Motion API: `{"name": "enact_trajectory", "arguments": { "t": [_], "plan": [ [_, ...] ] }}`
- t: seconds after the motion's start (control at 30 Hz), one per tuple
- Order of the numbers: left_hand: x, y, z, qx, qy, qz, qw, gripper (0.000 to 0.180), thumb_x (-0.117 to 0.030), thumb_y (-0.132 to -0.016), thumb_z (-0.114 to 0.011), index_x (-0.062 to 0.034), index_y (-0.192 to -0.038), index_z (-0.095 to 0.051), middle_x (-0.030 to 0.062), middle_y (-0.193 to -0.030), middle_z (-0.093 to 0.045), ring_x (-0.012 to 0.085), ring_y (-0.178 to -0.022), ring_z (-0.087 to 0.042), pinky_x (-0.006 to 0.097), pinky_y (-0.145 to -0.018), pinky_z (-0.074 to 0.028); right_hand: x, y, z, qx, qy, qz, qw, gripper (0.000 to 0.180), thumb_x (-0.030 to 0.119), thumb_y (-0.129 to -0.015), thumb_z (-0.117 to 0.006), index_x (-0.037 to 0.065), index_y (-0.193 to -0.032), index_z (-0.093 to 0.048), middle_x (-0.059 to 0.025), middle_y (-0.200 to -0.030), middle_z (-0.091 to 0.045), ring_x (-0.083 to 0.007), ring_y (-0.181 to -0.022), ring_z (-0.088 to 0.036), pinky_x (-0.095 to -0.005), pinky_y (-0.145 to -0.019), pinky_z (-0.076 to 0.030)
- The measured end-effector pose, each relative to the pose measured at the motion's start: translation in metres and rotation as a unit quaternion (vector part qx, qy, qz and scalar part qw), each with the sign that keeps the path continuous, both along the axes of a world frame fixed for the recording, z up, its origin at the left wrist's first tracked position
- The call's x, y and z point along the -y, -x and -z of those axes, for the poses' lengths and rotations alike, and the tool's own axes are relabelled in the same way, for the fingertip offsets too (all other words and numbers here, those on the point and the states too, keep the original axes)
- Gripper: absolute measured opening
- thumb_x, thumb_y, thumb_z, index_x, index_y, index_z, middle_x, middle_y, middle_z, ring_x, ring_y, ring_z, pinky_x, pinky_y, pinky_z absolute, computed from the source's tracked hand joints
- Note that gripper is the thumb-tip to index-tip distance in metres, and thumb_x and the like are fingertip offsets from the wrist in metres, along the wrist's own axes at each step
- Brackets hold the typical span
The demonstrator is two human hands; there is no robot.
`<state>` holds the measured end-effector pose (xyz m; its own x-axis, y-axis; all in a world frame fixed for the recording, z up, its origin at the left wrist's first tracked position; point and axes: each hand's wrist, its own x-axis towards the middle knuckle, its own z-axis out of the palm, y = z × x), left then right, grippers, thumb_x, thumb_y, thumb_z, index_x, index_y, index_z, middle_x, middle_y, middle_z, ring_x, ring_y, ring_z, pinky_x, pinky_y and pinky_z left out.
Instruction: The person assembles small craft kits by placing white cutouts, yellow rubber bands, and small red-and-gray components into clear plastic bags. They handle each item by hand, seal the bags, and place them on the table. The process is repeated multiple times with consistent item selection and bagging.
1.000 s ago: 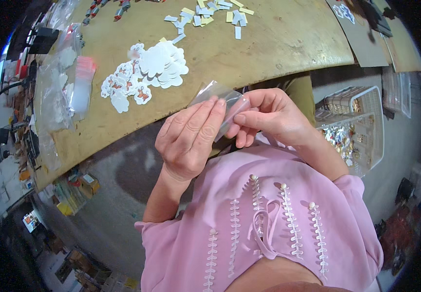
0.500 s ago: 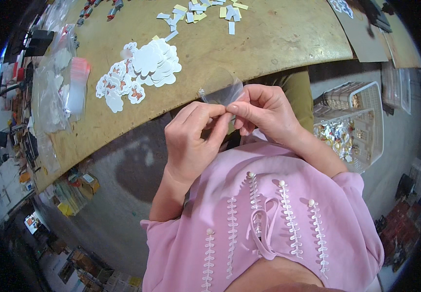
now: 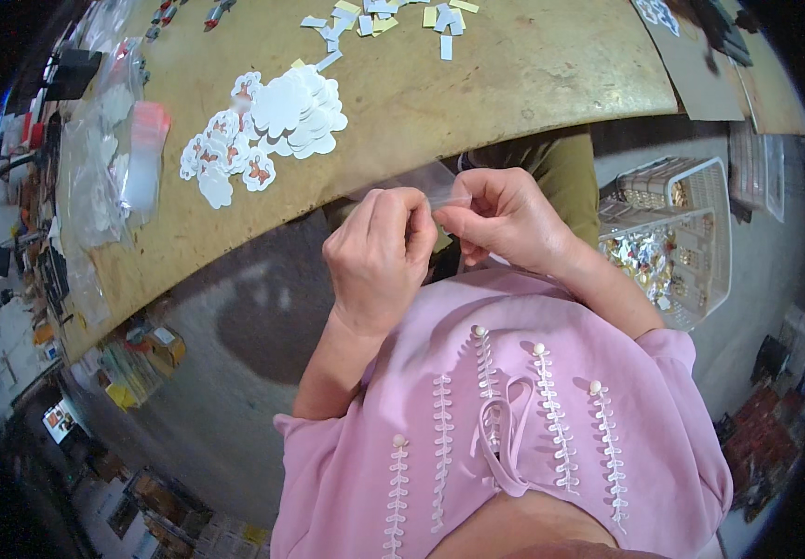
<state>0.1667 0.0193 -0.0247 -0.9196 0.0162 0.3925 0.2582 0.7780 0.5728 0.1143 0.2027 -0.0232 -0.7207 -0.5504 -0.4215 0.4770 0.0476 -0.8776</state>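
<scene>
My left hand (image 3: 379, 256) and my right hand (image 3: 505, 219) meet in front of my chest, just below the table edge. Both pinch a small clear plastic bag (image 3: 426, 182) between thumbs and fingertips; the bag sticks up between them and is partly hidden by my fingers. On the brown wooden table (image 3: 514, 74) beyond lies a pile of white cloud-shaped cut-out stickers (image 3: 277, 126), some showing an orange figure. Small white and yellow paper strips (image 3: 379, 17) lie scattered further back.
Clear plastic bags (image 3: 109, 158) with more items lie at the table's left end. A white wire basket (image 3: 677, 238) with small shiny packets stands on the floor to my right. Boxes and clutter sit on the floor at lower left.
My left hand's fingers, spread flat over the bag a second ago, have curled into a pinch on it. Both hands have drawn together, with the bag now smaller between them.
</scene>
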Motion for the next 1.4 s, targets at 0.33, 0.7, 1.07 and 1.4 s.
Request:
{"name": "enact_trajectory", "arguments": {
  "t": [0.33, 0.7, 1.07, 1.4],
  "plan": [
    [0.003, -0.006, 0.004, 0.006, -0.027, 0.036, 0.999, 0.017, -0.004, -0.085, -0.078, -0.0094, -0.096, -0.066, 0.0064, -0.082, -0.066, 0.0281, -0.070, -0.068, 0.040, -0.063, -0.055, 0.004, -0.005, -0.003, 0.053, 0.011, 0.026, 0.998, 0.023, 0.019, -0.105, -0.064, 0.001, -0.092, -0.069, -0.0015, -0.076, -0.069, -0.0084, -0.065, -0.068, -0.0232, -0.057, -0.055],
    [0.009, -0.004, 0.009, -0.020, -0.041, -0.007, 0.999, 0.021, -0.003, -0.081, -0.075, -0.0131, -0.099, -0.067, 0.0043, -0.080, -0.060, 0.0267, -0.065, -0.064, 0.041, -0.058, -0.053, 0.000, -0.012, 0.007, 0.071, 0.018, -0.014, 0.997, 0.027, 0.016, -0.102, -0.059, 0.003, -0.080, -0.066, -0.0022, -0.071, -0.067, -0.0103, -0.058, -0.068, -0.0243, -0.053, -0.053],
    [0.020, -0.020, -0.007, 0.031, -0.037, 0.172, 0.984, 0.018, -0.009, -0.078, -0.085, -0.0084, -0.084, -0.068, 0.0070, -0.073, -0.061, 0.0267, -0.062, -0.061, 0.038, -0.055, -0.049, -0.010, -0.003, 0.004, 0.100, 0.026, 0.019, 0.994, 0.029, 0.022, -0.105, -0.059, 0.003, -0.085, -0.069, -0.0037, -0.069, -0.069, -0.0121, -0.055, -0.067, -0.0246, -0.050, -0.051],
    [0.046, -0.034, -0.023, 0.044, 0.015, 0.182, 0.982, 0.017, -0.007, -0.077, -0.086, -0.0074, -0.086, -0.071, 0.0068, -0.079, -0.066, 0.0259, -0.068, -0.065, 0.038, -0.059, -0.052, -0.013, -0.003, -0.027, -0.503, -0.132, -0.239, 0.820, 0.022, 0.001, -0.083, -0.078, 0.003, -0.103, -0.070, -0.0119, -0.097, -0.070, -0.0325, -0.085, -0.071, -0.0417, -0.072, -0.059]
  ]
}}
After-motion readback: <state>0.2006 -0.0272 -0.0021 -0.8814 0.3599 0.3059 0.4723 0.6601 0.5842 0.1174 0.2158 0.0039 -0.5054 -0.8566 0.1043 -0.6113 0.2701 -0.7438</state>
